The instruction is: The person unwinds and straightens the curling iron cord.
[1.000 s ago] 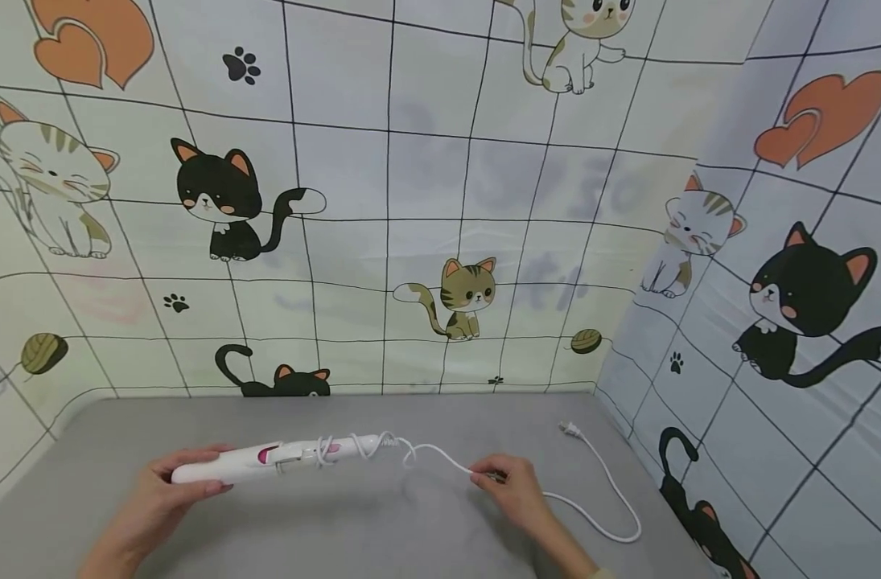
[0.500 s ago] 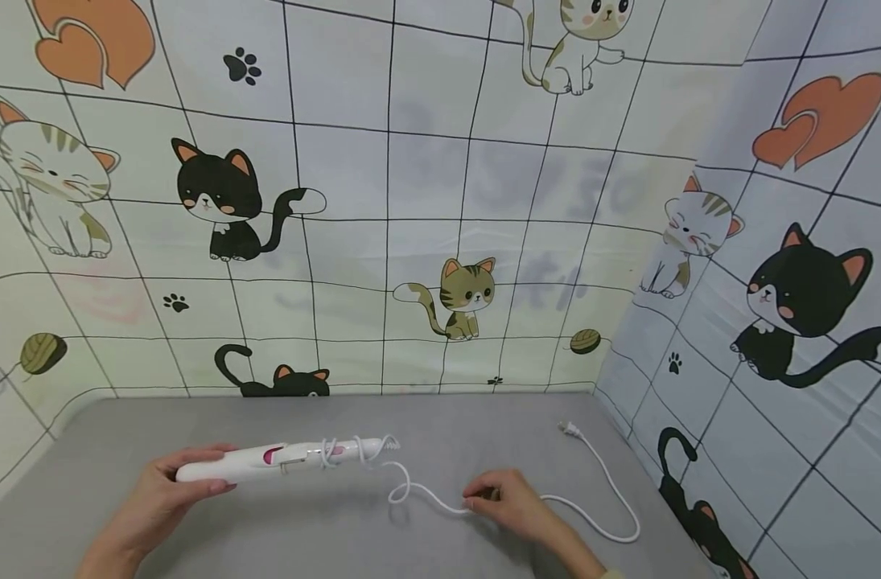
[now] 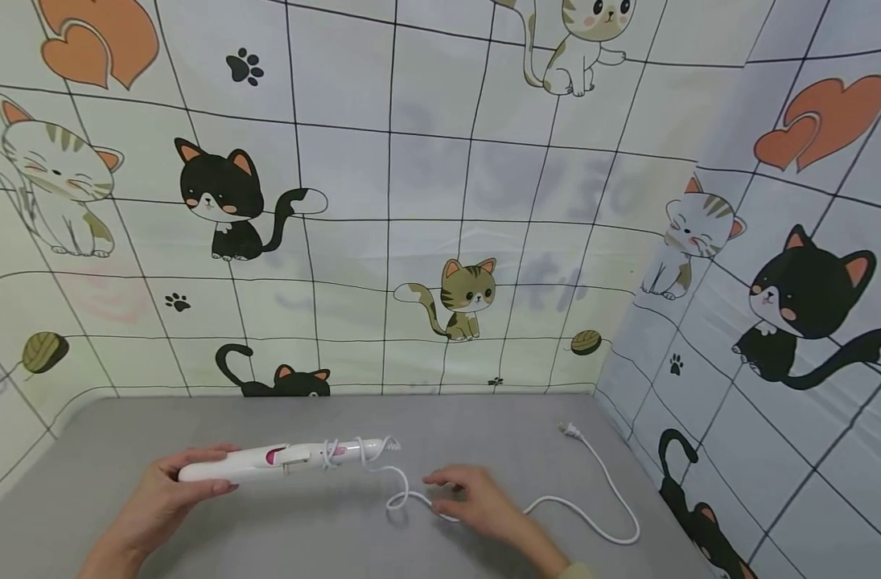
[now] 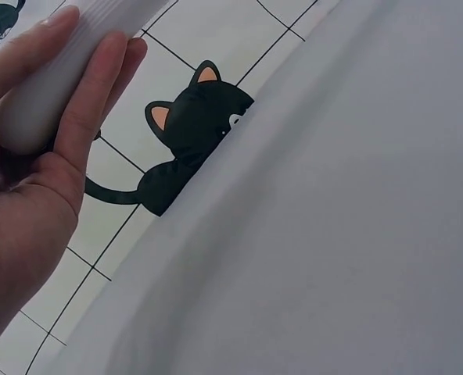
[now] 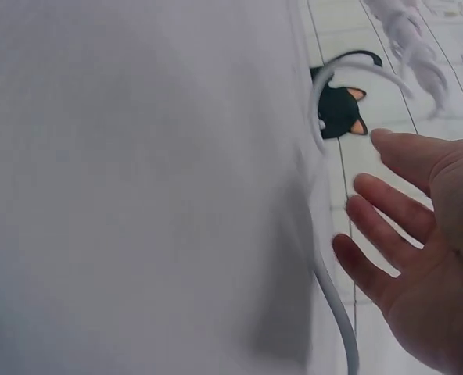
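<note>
My left hand (image 3: 143,503) holds a white curling iron (image 3: 248,466) with pink details by its thick rounded end, slightly above the table. In the left wrist view, fingers and thumb wrap around that smooth white end (image 4: 36,113). Part of the white cord (image 3: 601,534) is wound around the iron's thinner right end, then hangs in a small loop down to the table. Over the cord is my right hand (image 3: 483,508), its fingers spread and apart from the cord (image 5: 337,305) in the right wrist view. Behind that hand a stretch of cord is hidden.
The cord curves right across the grey table (image 3: 324,539) and ends in a plug (image 3: 570,431) near the back right. Fabric walls (image 3: 346,177) printed with cats and grid lines stand behind and to the right.
My right hand has let go of the cord and moved left toward the iron. The pulled-out cord has slackened into a loop and sunk lower. My left hand stays nearly still.
</note>
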`<state>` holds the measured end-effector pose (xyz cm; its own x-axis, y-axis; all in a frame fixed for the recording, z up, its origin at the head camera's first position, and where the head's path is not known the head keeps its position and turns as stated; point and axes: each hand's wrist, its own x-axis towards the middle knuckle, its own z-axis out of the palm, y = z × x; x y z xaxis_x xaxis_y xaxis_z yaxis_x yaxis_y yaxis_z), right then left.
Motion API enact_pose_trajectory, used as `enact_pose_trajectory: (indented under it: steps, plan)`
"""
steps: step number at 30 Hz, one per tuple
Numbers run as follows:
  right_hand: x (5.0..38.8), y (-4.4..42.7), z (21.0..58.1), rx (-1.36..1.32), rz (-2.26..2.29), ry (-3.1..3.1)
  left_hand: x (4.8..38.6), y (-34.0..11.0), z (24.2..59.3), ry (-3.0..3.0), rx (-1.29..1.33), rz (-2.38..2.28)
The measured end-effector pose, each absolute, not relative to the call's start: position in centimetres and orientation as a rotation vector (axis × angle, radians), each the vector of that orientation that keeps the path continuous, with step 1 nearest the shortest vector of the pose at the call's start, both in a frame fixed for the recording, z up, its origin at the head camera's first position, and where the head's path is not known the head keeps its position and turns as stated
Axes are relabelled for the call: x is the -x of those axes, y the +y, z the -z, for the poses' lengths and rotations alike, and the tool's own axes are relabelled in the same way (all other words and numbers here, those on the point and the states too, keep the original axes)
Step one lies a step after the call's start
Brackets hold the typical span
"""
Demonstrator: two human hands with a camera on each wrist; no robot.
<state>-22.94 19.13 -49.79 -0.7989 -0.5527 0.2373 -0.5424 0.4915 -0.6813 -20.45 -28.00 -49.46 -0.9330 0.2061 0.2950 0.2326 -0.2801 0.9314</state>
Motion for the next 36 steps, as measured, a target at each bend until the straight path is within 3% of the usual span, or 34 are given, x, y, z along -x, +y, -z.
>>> enact_pose_trajectory:
  steps: [12, 22, 36]
  plan:
    - [23.4, 15.1, 50.6, 1.424, 1.307, 2.566, 20.4, -27.9, 49.2, -1.846, 0.542, 2.435]
    - [22.8, 14.2, 50.4, 1.398, 1.432, 2.526, 20.4, -28.3, 49.6, -1.761, 0.622, 2.462]
    - [21.7, 14.7, 50.6, 1.111, 1.597, 2.319, 20.2, -28.2, 49.2, -1.833, 0.526, 2.417]
